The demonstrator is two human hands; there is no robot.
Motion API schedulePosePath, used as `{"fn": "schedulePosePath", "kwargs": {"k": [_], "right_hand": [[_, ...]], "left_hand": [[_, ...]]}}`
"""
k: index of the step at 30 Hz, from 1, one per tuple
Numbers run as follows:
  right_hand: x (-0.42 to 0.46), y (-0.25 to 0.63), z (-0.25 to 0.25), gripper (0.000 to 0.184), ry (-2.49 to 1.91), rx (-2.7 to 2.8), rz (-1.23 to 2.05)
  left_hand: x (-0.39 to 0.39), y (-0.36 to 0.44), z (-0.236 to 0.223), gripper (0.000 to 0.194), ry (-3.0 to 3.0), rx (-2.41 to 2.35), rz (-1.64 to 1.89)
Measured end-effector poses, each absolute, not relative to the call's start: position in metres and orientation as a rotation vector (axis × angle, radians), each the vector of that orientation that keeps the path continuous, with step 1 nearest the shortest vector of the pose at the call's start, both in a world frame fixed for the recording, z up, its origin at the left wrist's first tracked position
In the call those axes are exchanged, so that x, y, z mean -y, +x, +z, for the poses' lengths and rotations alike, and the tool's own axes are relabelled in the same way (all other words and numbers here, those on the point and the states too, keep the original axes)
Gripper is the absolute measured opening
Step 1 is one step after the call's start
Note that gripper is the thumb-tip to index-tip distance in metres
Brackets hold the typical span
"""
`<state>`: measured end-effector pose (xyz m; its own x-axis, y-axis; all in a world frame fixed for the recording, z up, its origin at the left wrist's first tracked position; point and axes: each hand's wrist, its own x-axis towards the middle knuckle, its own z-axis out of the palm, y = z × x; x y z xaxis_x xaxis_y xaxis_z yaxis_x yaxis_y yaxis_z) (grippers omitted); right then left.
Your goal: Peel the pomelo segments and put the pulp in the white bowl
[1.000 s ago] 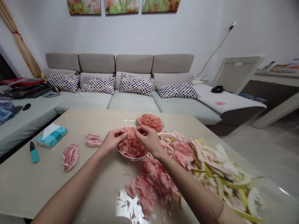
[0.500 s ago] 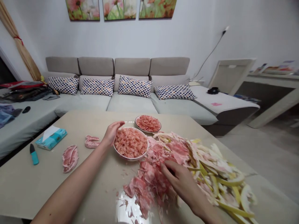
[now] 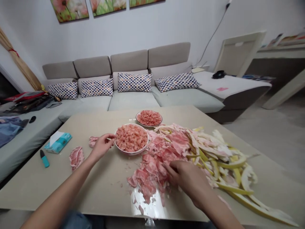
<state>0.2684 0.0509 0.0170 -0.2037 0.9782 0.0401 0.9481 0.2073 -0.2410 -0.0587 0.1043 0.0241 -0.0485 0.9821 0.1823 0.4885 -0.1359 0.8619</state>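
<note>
My left hand [image 3: 102,147] hovers at the left rim of a white bowl [image 3: 131,153] heaped with pink pomelo flesh. Its fingers are pinched together on a small pale bit that I cannot name. My right hand [image 3: 188,178] lies palm down on the near edge of a big pile of pink membrane and peel [image 3: 166,148], with its fingers stretched loosely over the scraps. A second plate of flesh [image 3: 149,126] stands just behind the bowl. Two unpeeled pink segments [image 3: 76,156] lie left of my left hand, and another piece [image 3: 91,141] is partly hidden behind it.
Yellow-white rind strips [image 3: 228,165] spread over the table's right side to its edge. A teal tissue pack [image 3: 58,142] and a small teal-handled cutter [image 3: 44,158] lie at the left of the beige table [image 3: 47,187]. A grey sofa [image 3: 133,98] runs behind.
Both hands were together over the bowl a second ago. The right hand moved down onto the peel pile and the left drew back to the bowl's left rim. The view tilted.
</note>
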Motion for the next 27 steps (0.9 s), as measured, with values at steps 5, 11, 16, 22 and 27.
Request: {"fn": "schedulePosePath", "kwargs": {"k": [5,11,16,22,27], "right_hand": [[-0.051,0.266,0.012,0.021,-1.580,2.274,0.101],[-0.048,0.249,0.005,0.029,-1.513,2.317,0.197],[-0.044,0.243,0.004,0.029,-1.516,2.389,0.299],[-0.045,0.244,0.005,0.029,-1.530,2.393,0.340],[-0.033,0.218,-0.013,0.023,-1.278,2.544,0.429]], "left_hand": [[-0.060,-0.067,0.005,0.017,1.871,-1.608,0.773],[-0.017,-0.043,-0.024,0.020,2.082,-1.498,0.441],[-0.011,-0.031,-0.043,0.024,2.184,-1.387,0.343],[-0.024,-0.033,-0.034,0.018,2.219,-1.375,0.417],[-0.067,-0.029,0.016,0.011,2.173,-1.474,0.707]]}}
